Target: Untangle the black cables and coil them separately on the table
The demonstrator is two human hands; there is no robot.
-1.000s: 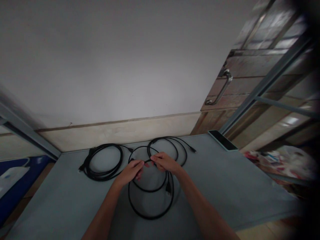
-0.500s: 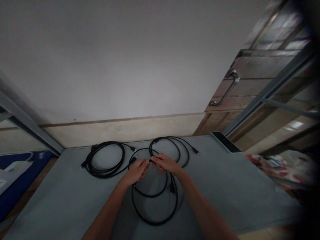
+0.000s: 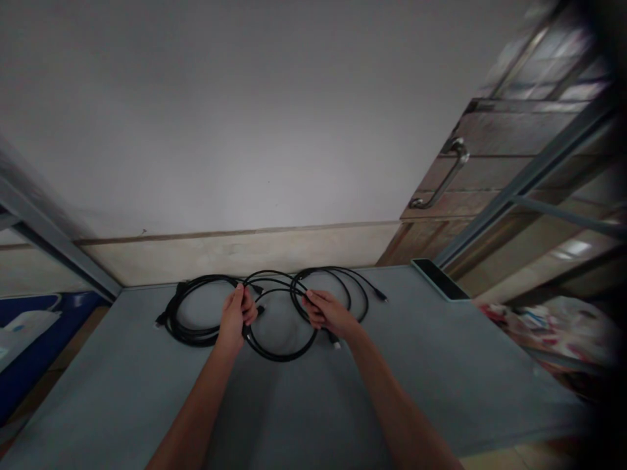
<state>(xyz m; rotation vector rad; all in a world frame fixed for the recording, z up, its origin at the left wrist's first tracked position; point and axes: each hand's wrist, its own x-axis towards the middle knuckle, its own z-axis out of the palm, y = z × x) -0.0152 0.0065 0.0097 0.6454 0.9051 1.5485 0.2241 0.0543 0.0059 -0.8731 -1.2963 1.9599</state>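
Your left hand [image 3: 237,313] and right hand [image 3: 330,312] both have a grip clamped on the middle cable [image 3: 280,360] — its loops sit over the surface [image 3: 421,372], between left coil [image 3: 170,320] and right coil [image 3: 367,301]. Looks like loop-gathering — next move calls for even tension, clear of both coils.

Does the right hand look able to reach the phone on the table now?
Probably yes: between the right hand and the phone lies only a flat cable coil, but the hand should first release the held loop.
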